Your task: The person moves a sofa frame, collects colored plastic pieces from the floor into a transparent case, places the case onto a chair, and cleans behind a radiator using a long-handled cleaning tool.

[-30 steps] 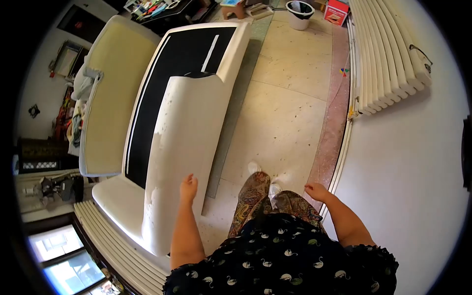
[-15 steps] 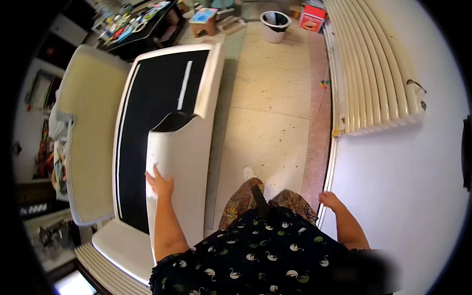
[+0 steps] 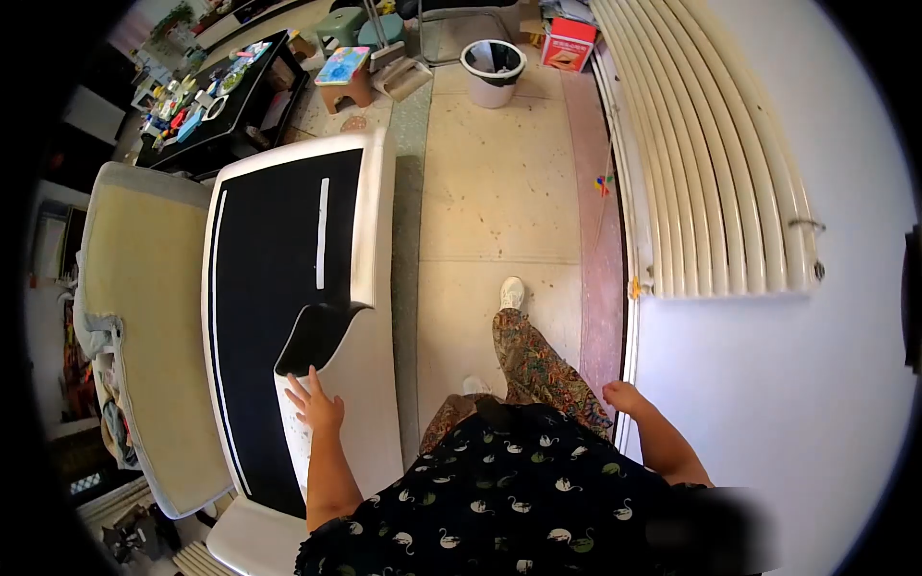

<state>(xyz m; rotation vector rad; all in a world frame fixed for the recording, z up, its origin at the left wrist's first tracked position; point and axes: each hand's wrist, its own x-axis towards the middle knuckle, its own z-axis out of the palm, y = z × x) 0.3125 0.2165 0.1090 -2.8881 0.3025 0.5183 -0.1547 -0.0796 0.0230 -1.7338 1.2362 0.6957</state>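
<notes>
Spreading its fingers over the near section of a white sofa frame [image 3: 360,427], the left hand [image 3: 319,407] appears in the head view wide open and grasping nothing; whether the fingertips touch the surface cannot be told. Right hand [image 3: 624,396]: fingers curled, beside the pale wall [image 3: 768,413]; how tightly it is closed, and whether it encloses anything, cannot be made out.

Containers, upper part of the view: a white bin [image 3: 493,95] stands upright on the floor [image 3: 499,211], fitted with a black liner [image 3: 473,66] and holding some pale matter. Just beside it, a red box [image 3: 567,51] has papers or packets on top. Left of the bin, a dustpan [image 3: 404,80] lies near a brown stool [image 3: 351,94].

The sofa frame occupies the person's left side. Its long axis runs forward from the person, roughly parallel to the grey floor strip [image 3: 407,250] — the near section ends in a dark opening [image 3: 317,336] facing forward, just ahead of the left hand. Within the frame, a black panel [image 3: 269,250] carries white strips [image 3: 323,233] aligned lengthwise. Farther left — alongside the frame — stands a yellowish cushion [image 3: 158,346].
</notes>
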